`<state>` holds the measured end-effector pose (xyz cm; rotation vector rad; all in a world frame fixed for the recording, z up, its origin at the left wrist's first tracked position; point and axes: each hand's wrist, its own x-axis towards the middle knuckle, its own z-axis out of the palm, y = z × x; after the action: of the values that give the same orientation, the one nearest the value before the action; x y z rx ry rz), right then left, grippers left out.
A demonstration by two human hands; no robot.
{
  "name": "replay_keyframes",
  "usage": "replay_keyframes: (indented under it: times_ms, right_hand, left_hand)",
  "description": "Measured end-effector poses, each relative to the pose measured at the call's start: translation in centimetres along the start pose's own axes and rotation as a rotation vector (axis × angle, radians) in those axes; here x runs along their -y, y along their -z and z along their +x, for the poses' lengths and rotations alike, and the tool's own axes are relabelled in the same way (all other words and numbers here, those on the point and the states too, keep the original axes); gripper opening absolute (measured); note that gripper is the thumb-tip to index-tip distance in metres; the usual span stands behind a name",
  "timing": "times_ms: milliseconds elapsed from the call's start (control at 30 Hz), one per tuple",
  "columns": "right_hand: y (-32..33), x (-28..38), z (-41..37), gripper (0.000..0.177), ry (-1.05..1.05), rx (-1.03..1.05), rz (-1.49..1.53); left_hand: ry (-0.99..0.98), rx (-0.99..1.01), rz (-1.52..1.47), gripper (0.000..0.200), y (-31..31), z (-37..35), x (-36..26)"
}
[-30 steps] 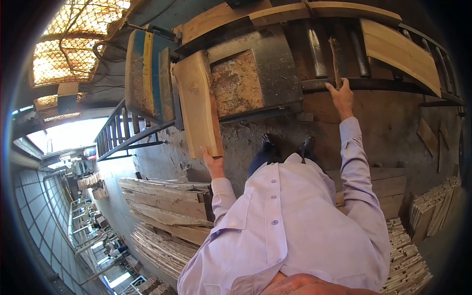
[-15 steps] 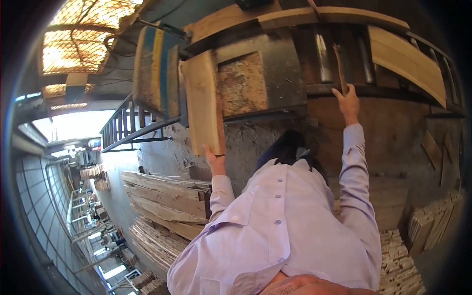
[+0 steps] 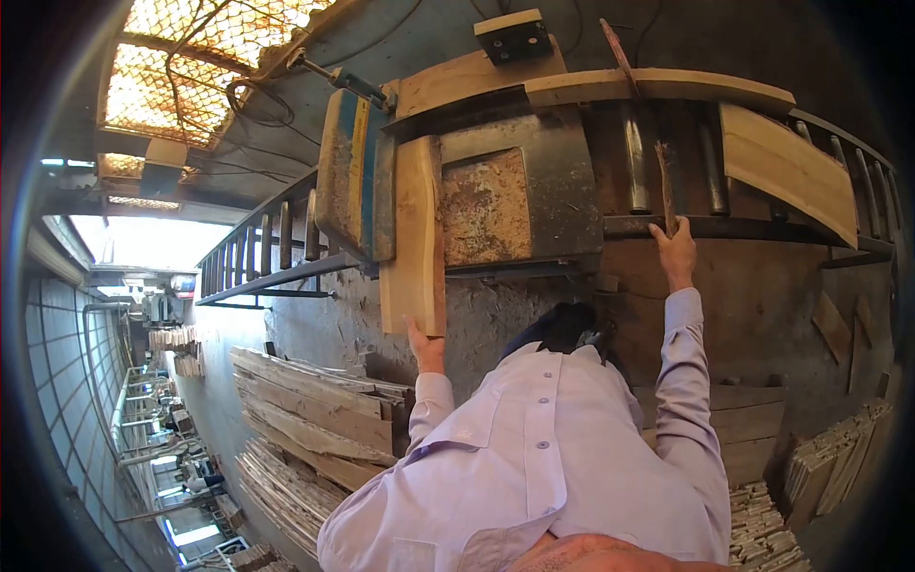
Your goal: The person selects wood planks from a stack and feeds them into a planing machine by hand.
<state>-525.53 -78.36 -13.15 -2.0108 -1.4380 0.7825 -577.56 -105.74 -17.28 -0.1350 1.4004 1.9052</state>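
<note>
My left hand (image 3: 426, 347) is closed round the near end of a wooden board (image 3: 412, 238). The board lies lengthwise away from me across the left side of a machine table (image 3: 562, 191), close beside a blue and yellow machine part (image 3: 359, 172). Its near end sticks out past the table edge. Further right, my right hand (image 3: 677, 253) grips the near end of a thin wooden strip (image 3: 665, 176) with rough edges. That strip points away from me, above the rollers at the table's right. A recessed plate on the machine table is covered in sawdust (image 3: 488, 205).
A roller stand (image 3: 717, 176) extends right, with a wide board (image 3: 791, 172) on it. A long plank (image 3: 658, 88) lies along the far side. Another roller stand (image 3: 267, 238) runs left. Stacked boards (image 3: 315, 405) lie behind my left arm, and more piles (image 3: 820, 458) to the right.
The whole view has shifted, so the machine and both hands sit lower in the picture. Both hands keep their holds on the board and the strip.
</note>
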Motion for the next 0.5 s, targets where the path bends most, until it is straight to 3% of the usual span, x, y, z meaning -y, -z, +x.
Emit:
replay_keyframes:
  times_ms: [500]
  right_hand:
    - [0.07,0.47,-0.27,0.060,-0.034,-0.001,0.025]
  left_hand:
    - [0.044,0.025,-0.062,0.060,-0.67,-0.64,-0.36]
